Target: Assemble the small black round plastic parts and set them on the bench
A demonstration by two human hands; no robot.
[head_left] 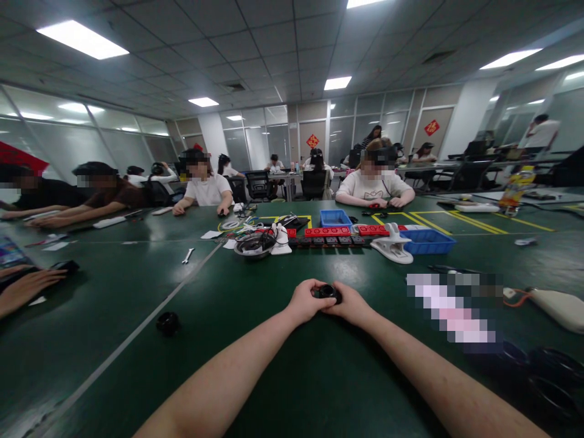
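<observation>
Both my hands meet around a small black ring-shaped part (328, 292), with its round opening facing up, just over the green table (255, 286). My left hand (305, 302) curls its fingers and thumb round the left side of it. From the right, my right hand (350, 303) grips the other side with thumb and fingers. A similar black ring-shaped part (168, 323) sits on the table to the left. Several more black rings (552, 389) lie at the lower right, dim and partly cut off by the frame edge.
Ahead stand a dish of cables (253, 244), red power strips (326, 232), a blue bin (429, 241), another blue bin (335, 218) and a white clamp base (393, 246). A wrench (188, 255) lies left. A co-worker's hand (34, 289) reaches in at far left; other people sit opposite.
</observation>
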